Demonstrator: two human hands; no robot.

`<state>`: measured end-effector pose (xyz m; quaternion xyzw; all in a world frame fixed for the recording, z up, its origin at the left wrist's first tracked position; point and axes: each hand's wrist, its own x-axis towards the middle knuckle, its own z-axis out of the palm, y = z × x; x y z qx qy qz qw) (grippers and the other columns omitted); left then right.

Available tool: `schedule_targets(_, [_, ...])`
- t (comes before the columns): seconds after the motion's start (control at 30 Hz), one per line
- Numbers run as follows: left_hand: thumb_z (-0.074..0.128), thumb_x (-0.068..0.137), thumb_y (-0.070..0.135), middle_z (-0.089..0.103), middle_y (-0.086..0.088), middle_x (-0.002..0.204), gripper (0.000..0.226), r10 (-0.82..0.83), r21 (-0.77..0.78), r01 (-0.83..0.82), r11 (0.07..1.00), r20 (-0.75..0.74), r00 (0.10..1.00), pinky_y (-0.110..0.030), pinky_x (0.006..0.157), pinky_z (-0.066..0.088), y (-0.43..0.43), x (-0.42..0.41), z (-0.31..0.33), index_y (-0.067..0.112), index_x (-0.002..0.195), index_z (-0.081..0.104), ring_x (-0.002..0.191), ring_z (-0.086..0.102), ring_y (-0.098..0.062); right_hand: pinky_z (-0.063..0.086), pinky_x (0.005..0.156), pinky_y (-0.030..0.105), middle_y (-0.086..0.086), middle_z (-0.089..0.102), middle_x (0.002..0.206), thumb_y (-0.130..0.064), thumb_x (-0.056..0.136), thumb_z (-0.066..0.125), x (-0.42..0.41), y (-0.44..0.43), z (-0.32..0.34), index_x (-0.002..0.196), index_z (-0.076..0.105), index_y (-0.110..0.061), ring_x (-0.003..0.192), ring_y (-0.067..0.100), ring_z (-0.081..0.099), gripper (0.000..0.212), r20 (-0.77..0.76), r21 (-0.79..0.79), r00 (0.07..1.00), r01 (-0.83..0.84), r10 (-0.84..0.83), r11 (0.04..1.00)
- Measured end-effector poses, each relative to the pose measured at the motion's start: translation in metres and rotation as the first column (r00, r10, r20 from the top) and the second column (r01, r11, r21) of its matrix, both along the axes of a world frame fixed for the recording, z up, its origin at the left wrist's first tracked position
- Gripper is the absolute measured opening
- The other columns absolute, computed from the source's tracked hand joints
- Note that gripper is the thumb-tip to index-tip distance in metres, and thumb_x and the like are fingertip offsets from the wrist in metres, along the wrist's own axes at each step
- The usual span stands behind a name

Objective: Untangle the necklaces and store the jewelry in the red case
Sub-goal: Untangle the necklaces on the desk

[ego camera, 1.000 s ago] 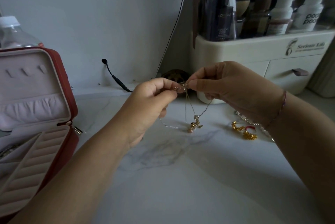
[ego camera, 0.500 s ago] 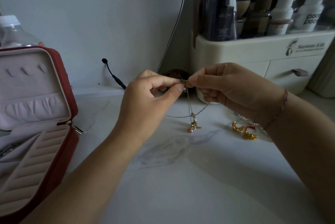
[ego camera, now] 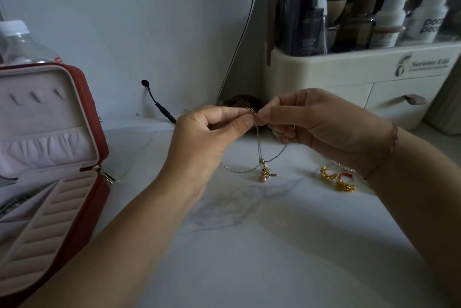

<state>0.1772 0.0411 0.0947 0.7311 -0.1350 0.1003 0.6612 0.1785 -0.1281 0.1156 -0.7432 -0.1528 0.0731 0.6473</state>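
Above the white marble table, my left hand [ego camera: 204, 138] and my right hand [ego camera: 314, 120] pinch the top ends of thin tangled necklace chains [ego camera: 259, 143] between thumb and forefinger, fingertips almost touching. The chains hang down to small gold pendants [ego camera: 265, 173] that reach the tabletop, and a silver chain loops out sideways beneath them. The red case [ego camera: 97, 133] stands open at the left, its lid upright with a pale lining and its ribbed ring rolls [ego camera: 50, 220] facing up. Gold earrings with a red piece [ego camera: 336, 179] lie under my right wrist.
A cream cosmetics organiser [ego camera: 361, 78] with drawers and several bottles stands at the back right. A plastic bottle [ego camera: 17, 43] is behind the case. A black cable plug [ego camera: 159, 105] and a dark round object [ego camera: 243, 102] lie by the wall. A silver chain [ego camera: 335, 164] lies near the earrings.
My left hand has turned and closed in on the right, both now pinching at one spot. The pendants dropped slightly and swung, with the silver loop shifting beneath them.
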Motion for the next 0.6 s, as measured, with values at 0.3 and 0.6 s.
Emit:
schedule_targets(0.3, [0.071,0.082,0.018,0.057,0.016,0.058,0.007,-0.025,0.015,0.025,1.0,-0.008,1.0,-0.002,0.055,0.034,-0.0011,-0.0021,0.0009,0.013,0.086,0.073,0.051,0.05,0.006,0.033,0.057,0.024,-0.001,0.045,0.055,-0.026,0.069,0.068,-0.0033,0.0013,0.0024,0.081,0.067,-0.002,0.054,0.01,0.037,0.027,-0.025,-0.017,1.0,-0.019,0.019,1.0])
schedule_targets(0.6, [0.074,0.079,0.018,0.05,0.012,0.076,0.016,0.095,0.287,-0.168,0.943,0.251,0.963,-0.005,0.059,0.033,0.0038,-0.0012,-0.0001,0.03,0.069,0.069,0.063,0.047,0.004,0.03,0.057,0.024,-0.002,0.04,0.052,-0.025,0.069,0.064,-0.0065,0.0013,0.0052,0.079,0.065,-0.003,0.054,0.011,0.032,0.025,-0.039,-0.011,0.999,0.015,-0.015,1.0])
